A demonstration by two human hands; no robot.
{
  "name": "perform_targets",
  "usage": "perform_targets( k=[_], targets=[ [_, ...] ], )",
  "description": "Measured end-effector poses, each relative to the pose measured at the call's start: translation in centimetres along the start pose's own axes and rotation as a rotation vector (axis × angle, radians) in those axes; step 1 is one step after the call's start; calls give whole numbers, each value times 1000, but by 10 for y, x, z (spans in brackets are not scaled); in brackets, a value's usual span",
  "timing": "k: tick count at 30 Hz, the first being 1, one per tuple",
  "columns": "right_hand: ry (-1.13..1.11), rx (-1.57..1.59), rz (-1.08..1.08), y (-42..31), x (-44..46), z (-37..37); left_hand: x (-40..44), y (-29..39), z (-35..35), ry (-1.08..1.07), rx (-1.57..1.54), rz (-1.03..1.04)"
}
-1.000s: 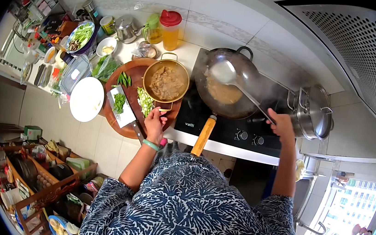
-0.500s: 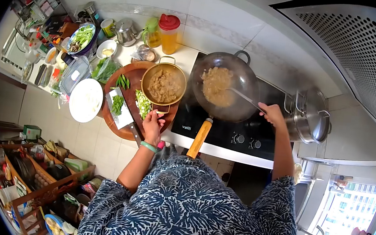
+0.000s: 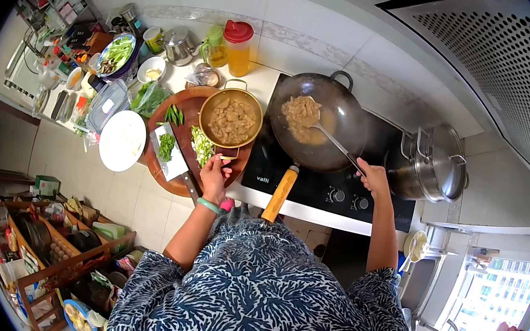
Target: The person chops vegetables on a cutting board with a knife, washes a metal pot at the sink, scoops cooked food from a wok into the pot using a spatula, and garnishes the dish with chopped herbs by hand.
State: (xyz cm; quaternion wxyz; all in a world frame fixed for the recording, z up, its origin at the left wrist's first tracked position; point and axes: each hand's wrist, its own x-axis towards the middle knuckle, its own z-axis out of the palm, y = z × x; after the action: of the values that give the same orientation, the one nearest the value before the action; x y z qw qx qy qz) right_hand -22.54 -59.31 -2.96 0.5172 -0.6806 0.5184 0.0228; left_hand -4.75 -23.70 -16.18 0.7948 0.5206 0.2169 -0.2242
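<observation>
My right hand [image 3: 373,178] is closed around the dark handle end of a metal ladle [image 3: 333,140]. The ladle's bowl lies among brown pieces of meat [image 3: 298,116] in sauce, on the left side of a dark wok [image 3: 348,126]. My left hand [image 3: 215,176] pinches the near handle of a gold-coloured pan [image 3: 256,124], which also holds brown meat [image 3: 231,121]. This pan rests on a round wooden cutting board [image 3: 184,101]. Beside it on the board lie chopped white-green scallion [image 3: 202,147], green peppers [image 3: 174,115] and a cleaver [image 3: 174,163] with chopped greens on its blade.
The wok sits on a black gas stove [image 3: 258,171], its wooden handle [image 3: 281,193] pointing at my body. A steel steamer pot [image 3: 432,165] stands right. A white plate [image 3: 122,141], a red-lidded jug [image 3: 237,51] and dishes line the left counter. A range hood [image 3: 499,61] hangs upper right.
My right hand has moved slightly left and toward me. The ladle's bowl has shifted up and left in the wok, gathering the meat. My left hand stays on the pan handle.
</observation>
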Motion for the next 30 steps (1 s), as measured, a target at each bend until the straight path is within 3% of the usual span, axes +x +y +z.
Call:
perform_targets(
  k=[15, 22, 26, 29, 30],
  targets=[
    [-96, -14, -31, -31, -38, -12, -4, -4, 2, -18, -24, -1],
    [-186, -115, -138, -77, -60, 31, -7, -4, -1, -22, -80, -72],
    [-23, -445, -396, -90, -69, 73, -15, 3, -1, -60, -196, -167],
    [270, -808, -885, -84, -70, 97, -22, 8, 0, -62, -246, -219],
    [267, -809, -885, -84, -73, 101, -24, 9, 0, -55, -267, -255]
  ],
)
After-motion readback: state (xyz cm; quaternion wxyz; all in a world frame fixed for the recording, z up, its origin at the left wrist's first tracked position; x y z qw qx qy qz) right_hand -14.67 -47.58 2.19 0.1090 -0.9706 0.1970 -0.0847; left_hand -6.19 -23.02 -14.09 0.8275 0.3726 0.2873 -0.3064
